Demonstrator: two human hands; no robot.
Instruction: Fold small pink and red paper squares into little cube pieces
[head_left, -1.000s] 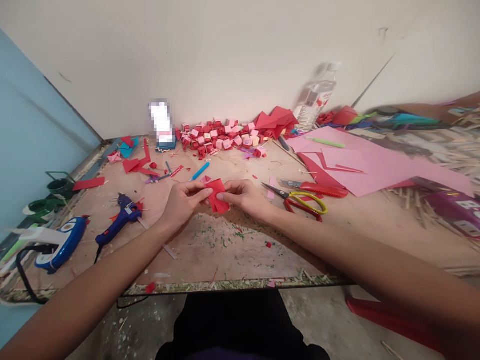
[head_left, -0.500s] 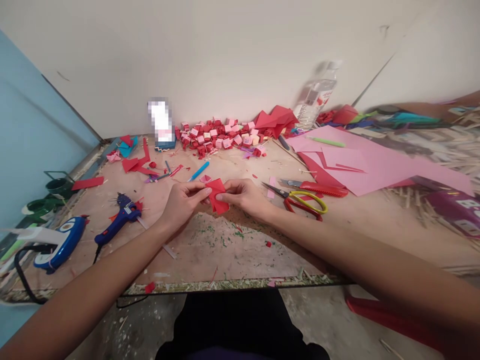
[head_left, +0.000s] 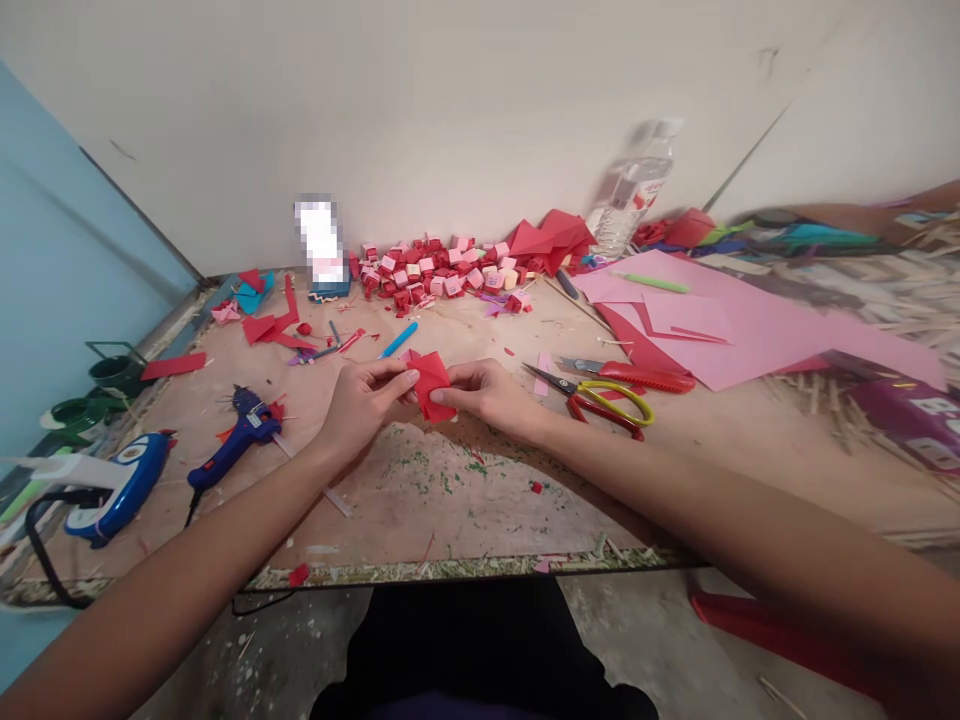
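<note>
Both of my hands hold one small folded piece of red paper (head_left: 433, 384) just above the wooden table (head_left: 450, 500). My left hand (head_left: 365, 400) pinches its left edge with thumb and fingers. My right hand (head_left: 489, 392) grips its right side, thumb pressed on top. A heap of small red and pink folded paper cubes (head_left: 439, 276) lies behind the hands by the wall. Red-and-yellow scissors (head_left: 600, 398) rest just right of my right hand.
A blue glue gun (head_left: 238, 436) and a blue-white tool (head_left: 112, 490) lie at the left. Pink paper sheets (head_left: 720, 325), a red craft knife (head_left: 637, 376), a plastic bottle (head_left: 631, 190) and red paper scraps (head_left: 274, 325) are spread behind. Green pots (head_left: 112, 372) stand at the far left.
The red paper has turned slightly between my fingers and sits a little higher. Both hands stay in the same place.
</note>
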